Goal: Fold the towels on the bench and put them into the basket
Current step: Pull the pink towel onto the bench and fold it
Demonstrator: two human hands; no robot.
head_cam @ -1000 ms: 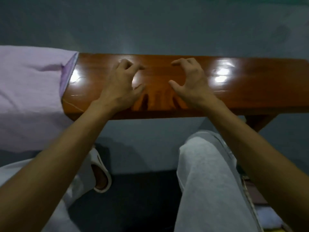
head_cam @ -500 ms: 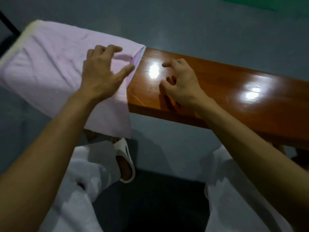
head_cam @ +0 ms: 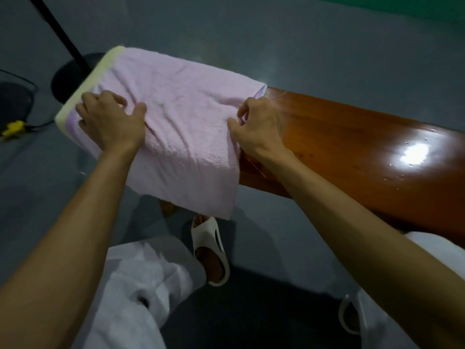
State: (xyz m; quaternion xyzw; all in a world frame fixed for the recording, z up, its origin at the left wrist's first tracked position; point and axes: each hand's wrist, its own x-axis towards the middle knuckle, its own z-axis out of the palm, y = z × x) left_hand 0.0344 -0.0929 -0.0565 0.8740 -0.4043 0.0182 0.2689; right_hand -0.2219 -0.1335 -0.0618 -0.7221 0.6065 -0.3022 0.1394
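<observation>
Starting a fold, by the look of the grasp: left hand point(head_cam: 110, 122) with fingers point(head_cam: 108, 98) curled into bunched cloth, right hand point(head_cam: 256, 127) pinching the hem beside the bare surface point(head_cam: 352, 152). Pink towel point(head_cam: 186, 117) spread between both sets of fingers, hanging off the near edge below the wrists, pale yellow band point(head_cam: 86, 83) just past the left knuckles. Next, probably: lifting one end across to meet the other, squaring corners. No basket in view.

pink towel point(head_cam: 181, 117), wrinkled, draped over the glossy wooden bench's point(head_cam: 352, 152) left end.
</observation>
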